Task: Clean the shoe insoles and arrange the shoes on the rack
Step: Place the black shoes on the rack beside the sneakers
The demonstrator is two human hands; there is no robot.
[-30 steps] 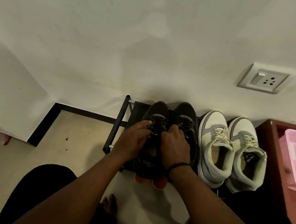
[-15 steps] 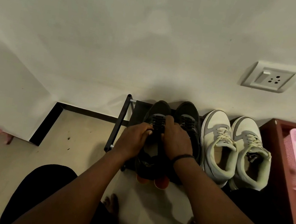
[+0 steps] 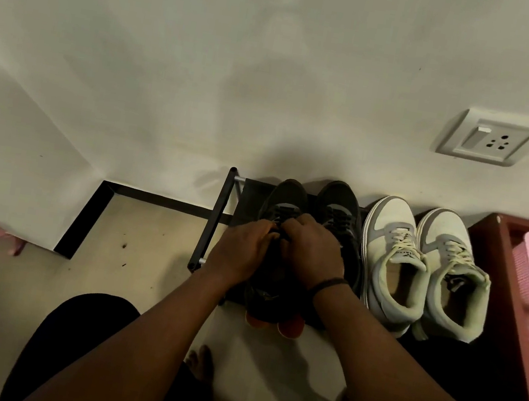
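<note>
Against the pale wall stands the rack (image 3: 215, 217), where both the left hand (image 3: 241, 248) and right hand (image 3: 311, 254) pinch the laces of the leftmost black shoe (image 3: 285, 200), probably tidying it beside the white pair (image 3: 396, 256).

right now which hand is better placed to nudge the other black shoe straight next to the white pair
Right. The right hand already lies partly over that black shoe, which sits beside the white pair. The left hand is on the far side, at the outer black shoe.
</note>
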